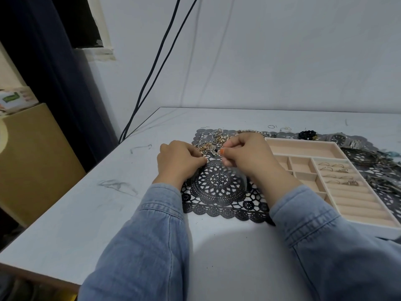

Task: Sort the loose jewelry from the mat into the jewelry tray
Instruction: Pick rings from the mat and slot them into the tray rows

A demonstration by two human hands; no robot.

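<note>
Head view, the only one I have: I look down along two denim sleeves onto a pale counter [97,213] with a black lace-pattern mat [217,187] on it. On the mat's far left part sits a tangle of chains [213,142], gold and silver heaped together.

The left hand [182,159] is curled, with its fingertips pinching the tangle's near left edge. The right hand [249,157] is curled too, thumb and forefinger pinching a strand or small loop at the near right edge. Which piece it is, I cannot tell. The hands are near each other but apart.

Just right of the right hand, the jewelry tray [303,141] rests on the mat. It has a long compartment at the back, small square ones on the left and ridged rolls on the right. Several rings [334,170] sit in the rolls, and the other compartments look bare. Beyond the tray lie a black bead bracelet [307,134] and a watch [338,139].

I judge the step to be teasing one chain out of the heap. To do it well, I would let the left hand pin the heap while the right draws its strand out slowly and low. I would follow that strand toward its clasp and loosen crossings rather than tug, since pulling likely tightens knots. Once the chain is free, the long back compartment looks the best fit for it.
</note>
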